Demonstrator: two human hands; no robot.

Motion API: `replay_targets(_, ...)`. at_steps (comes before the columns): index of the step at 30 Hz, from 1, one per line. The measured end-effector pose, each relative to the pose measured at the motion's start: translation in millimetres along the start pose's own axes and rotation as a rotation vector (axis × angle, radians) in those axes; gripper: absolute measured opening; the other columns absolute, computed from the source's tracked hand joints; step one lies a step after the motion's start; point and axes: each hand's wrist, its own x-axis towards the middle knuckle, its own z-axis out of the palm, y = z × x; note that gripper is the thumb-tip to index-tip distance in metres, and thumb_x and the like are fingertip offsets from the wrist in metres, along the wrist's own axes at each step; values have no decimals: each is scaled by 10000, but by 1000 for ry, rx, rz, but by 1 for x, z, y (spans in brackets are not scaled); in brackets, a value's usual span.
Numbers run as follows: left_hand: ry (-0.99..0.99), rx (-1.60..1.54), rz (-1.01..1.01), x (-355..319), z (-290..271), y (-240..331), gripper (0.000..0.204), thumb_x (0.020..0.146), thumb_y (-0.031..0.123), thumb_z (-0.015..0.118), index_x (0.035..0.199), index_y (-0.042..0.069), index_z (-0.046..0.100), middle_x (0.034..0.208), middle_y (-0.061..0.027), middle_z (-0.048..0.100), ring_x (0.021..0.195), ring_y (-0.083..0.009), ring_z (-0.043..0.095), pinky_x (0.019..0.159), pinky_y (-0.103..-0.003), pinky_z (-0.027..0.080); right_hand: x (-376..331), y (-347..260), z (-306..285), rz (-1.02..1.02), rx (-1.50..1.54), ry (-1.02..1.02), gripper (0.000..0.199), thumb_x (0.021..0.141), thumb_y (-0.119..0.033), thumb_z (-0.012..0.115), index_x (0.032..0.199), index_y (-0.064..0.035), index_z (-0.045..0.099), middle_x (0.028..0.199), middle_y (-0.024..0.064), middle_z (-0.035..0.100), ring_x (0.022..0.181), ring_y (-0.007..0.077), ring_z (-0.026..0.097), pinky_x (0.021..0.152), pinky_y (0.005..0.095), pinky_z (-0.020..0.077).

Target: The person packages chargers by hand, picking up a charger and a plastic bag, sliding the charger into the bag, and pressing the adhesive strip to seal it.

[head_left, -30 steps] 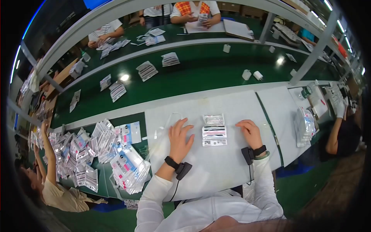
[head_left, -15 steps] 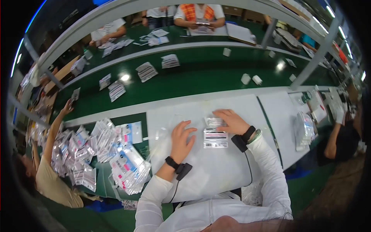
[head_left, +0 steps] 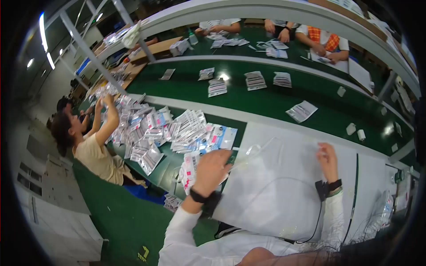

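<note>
Stretched toward the stack of blue, pink and white printed plastic packets, my left hand covers part of it. Its thumb and fingers look apart; contact with the packets is hard to make out. My right hand hovers over the right side of the white work surface, fingers loosely bent and apart, holding nothing. Beyond it, a silvery printed packet lies on the green conveyor belt. A loop of clear plastic rests on the work surface between my hands.
A large heap of packets spreads to my left, beside a co-worker in a beige shirt. Several packets and small white adapter-like blocks lie along the belt. A metal frame rail crosses overhead. People work across the belt.
The packet by my right hand has left the work surface; one now lies on the belt ahead. My left hand has moved to the packet stack. The view has swung left.
</note>
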Motion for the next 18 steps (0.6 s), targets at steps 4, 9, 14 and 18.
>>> replay_targets(4, -84, 387, -134, -57, 3, -51, 379, 774, 219, 712, 1143, 150, 660, 1237, -35, 635, 1153, -254, 586, 878, -437, 500, -23, 26, 12, 52, 207, 7, 250, 890, -22, 612, 1133, -72, 645, 1085, 48, 592, 908, 145, 600, 765, 257, 504)
replay_targets(9, 44, 327, -132, -69, 14, -53, 234, 791, 240, 691, 1016, 179, 713, 1047, -13, 709, 997, -227, 661, 831, -415, 514, -29, 11, 14, 71, 157, -27, 190, 886, -59, 635, 1072, -43, 673, 1042, 61, 616, 889, 160, 621, 771, 266, 511)
replay_targets(14, 5, 435, -189, -57, 12, -55, 170, 799, 206, 686, 963, 163, 698, 941, -10, 721, 889, -209, 685, 766, -397, 516, -35, -4, 12, 48, 92, -35, 191, 889, -81, 639, 1072, -44, 676, 1027, 74, 626, 891, 179, 627, 776, 278, 516)
replay_targets(18, 211, 330, -61, -32, -3, -38, 88, 833, 161, 683, 913, 127, 675, 834, -49, 708, 750, -255, 686, 645, -379, 517, -34, -8, 8, 8, 60, -36, 191, 895, -82, 630, 1075, -36, 675, 1021, 75, 627, 896, 186, 626, 792, 282, 513)
